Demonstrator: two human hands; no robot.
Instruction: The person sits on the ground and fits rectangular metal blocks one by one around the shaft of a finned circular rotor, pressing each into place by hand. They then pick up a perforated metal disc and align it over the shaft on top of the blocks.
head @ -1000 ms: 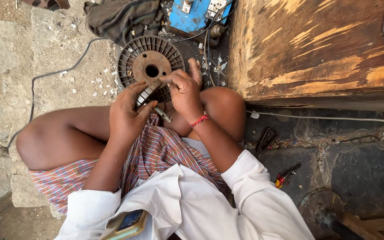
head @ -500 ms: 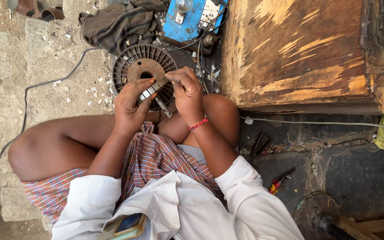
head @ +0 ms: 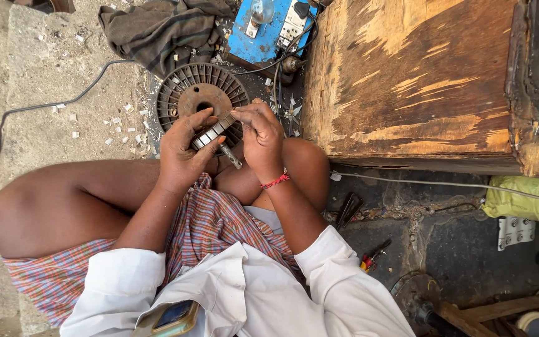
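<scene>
A small ridged metal part [head: 213,132] sits clamped in the left hand [head: 182,153], held above the person's bent knees. The right hand [head: 262,138] pinches its upper end with closed fingertips. Just beyond lies a round finned rotor [head: 182,87] on the stone floor [head: 51,68], beside a worn wooden bench [head: 419,81].

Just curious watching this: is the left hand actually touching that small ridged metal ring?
Touching. The head view shows the left hand with its fingers wrapped around the ridged metal ring.
</scene>
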